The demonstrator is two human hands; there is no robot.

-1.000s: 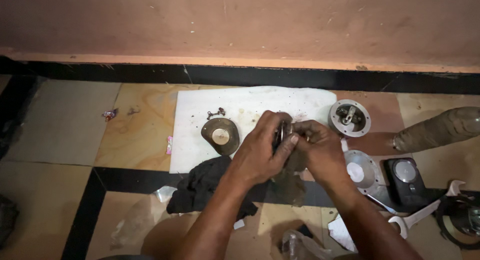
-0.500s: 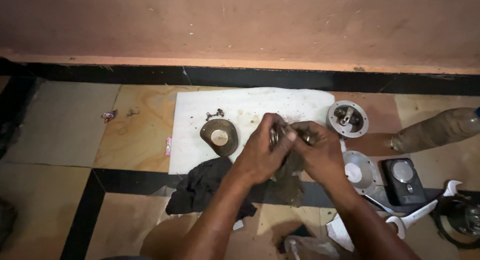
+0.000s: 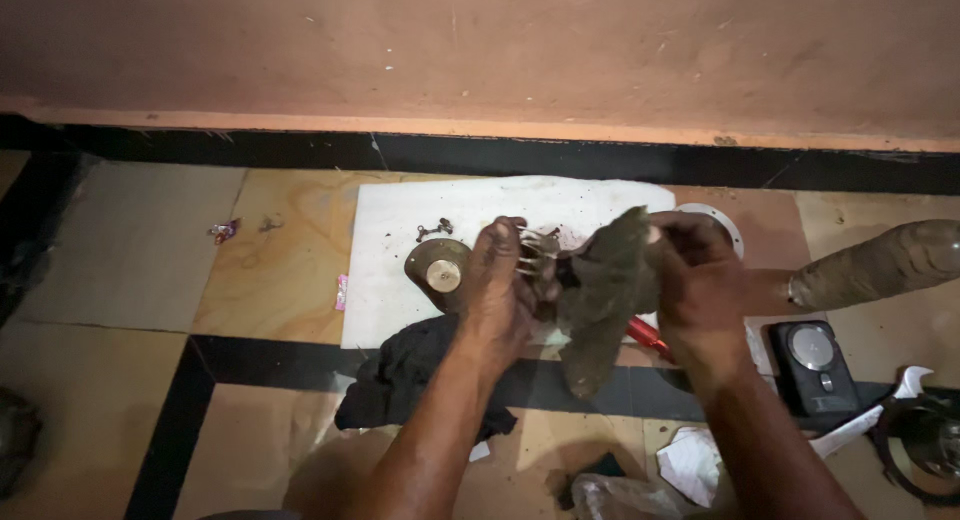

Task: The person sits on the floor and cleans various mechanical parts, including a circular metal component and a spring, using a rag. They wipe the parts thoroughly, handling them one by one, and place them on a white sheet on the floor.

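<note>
Two hands [image 3: 600, 280] raised, fingers curled around rag [image 3: 600, 300]

Grimy matt cloth rag [image 3: 600, 290]; dull metal disc [image 3: 438, 268]; glossy floor tiles [image 3: 270, 270].

The right hand [image 3: 695, 275] has lifted a dirty rag [image 3: 605, 290] (greasy, hanging) against the metal part [image 3: 540, 252].

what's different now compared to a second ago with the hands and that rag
The right hand has lifted a dirty grey rag up over the small metal part that the left hand grips; earlier both hands were closed tight around the part. The round brass disc, white sheet and black cloth lie as before.
</note>
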